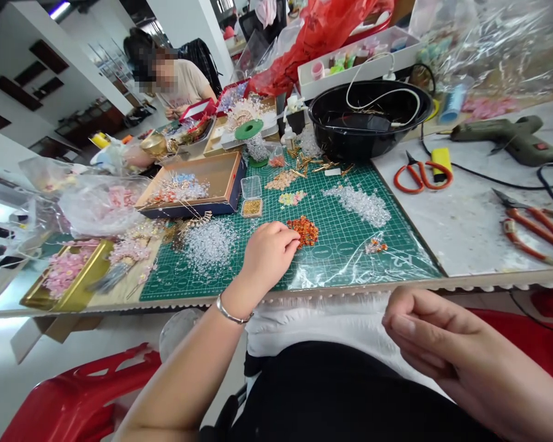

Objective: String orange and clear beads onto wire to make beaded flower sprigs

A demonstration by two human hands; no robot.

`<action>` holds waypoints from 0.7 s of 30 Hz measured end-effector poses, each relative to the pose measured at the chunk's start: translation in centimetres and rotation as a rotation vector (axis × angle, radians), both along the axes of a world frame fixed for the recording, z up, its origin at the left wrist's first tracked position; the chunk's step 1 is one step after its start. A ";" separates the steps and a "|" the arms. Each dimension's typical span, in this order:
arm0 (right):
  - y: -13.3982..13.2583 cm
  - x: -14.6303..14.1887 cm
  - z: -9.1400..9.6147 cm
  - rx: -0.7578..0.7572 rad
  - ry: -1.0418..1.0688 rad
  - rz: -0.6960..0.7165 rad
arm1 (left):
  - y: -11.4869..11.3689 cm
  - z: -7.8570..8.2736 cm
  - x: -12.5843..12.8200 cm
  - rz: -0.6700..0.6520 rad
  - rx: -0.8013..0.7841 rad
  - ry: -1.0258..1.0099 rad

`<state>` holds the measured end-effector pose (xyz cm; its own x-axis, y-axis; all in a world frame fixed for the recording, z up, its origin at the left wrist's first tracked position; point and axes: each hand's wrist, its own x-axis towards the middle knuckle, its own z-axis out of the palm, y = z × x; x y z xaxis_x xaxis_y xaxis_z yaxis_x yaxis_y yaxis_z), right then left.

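My left hand point(268, 253) rests on the green cutting mat point(341, 215), fingers curled in a pinch at the edge of a small heap of orange beads point(304, 230). What the fingertips hold is too small to see. A silver bangle sits on that wrist. My right hand point(424, 328) is held low over my lap, below the table's front edge, with fingers curled closed; a thin clear thread seems to run from it towards the mat. A pile of clear beads point(209, 242) lies left of my left hand, another clear pile point(362, 204) to the right.
A black bowl point(373, 132) with a white cable stands at the back. Orange scissors point(421, 175), a glue gun point(507, 136) and pliers point(532, 224) lie right. A shallow box point(221, 175) of beads and gold tray point(80, 285) are left. Another person sits far left.
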<state>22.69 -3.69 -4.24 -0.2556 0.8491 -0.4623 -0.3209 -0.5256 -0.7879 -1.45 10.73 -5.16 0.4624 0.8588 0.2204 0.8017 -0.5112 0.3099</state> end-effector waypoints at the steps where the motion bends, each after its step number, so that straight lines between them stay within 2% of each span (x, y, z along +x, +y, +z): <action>1: 0.1 -0.2 0.1 -0.021 0.011 0.021 | 0.0 -0.1 0.3 -0.016 0.005 0.006; 5: 0.2 -0.7 0.3 -0.072 0.048 0.089 | 0.1 -0.5 0.9 -0.056 -0.001 0.002; 10: 0.2 -0.9 0.4 -0.107 0.076 0.074 | 0.9 -0.7 1.0 -0.041 -0.063 -0.085; 12: 0.1 -0.9 0.1 -0.107 0.079 0.069 | 1.2 -0.2 0.9 -0.022 -0.099 -0.152; 15: 0.1 -0.8 -0.3 -0.088 0.032 0.066 | 0.2 1.7 0.8 0.020 -0.152 -0.285; 18: 0.1 -0.4 0.2 0.021 -0.125 0.062 | -2.8 4.1 1.4 -0.034 -0.351 -0.481; 20: -0.1 -0.2 1.1 0.182 -0.268 0.030 | -5.5 5.5 2.1 -0.127 -0.739 -0.751; 21: -0.2 -0.2 1.6 0.275 -0.348 0.009 | -6.7 5.9 2.5 -0.136 -0.842 -0.799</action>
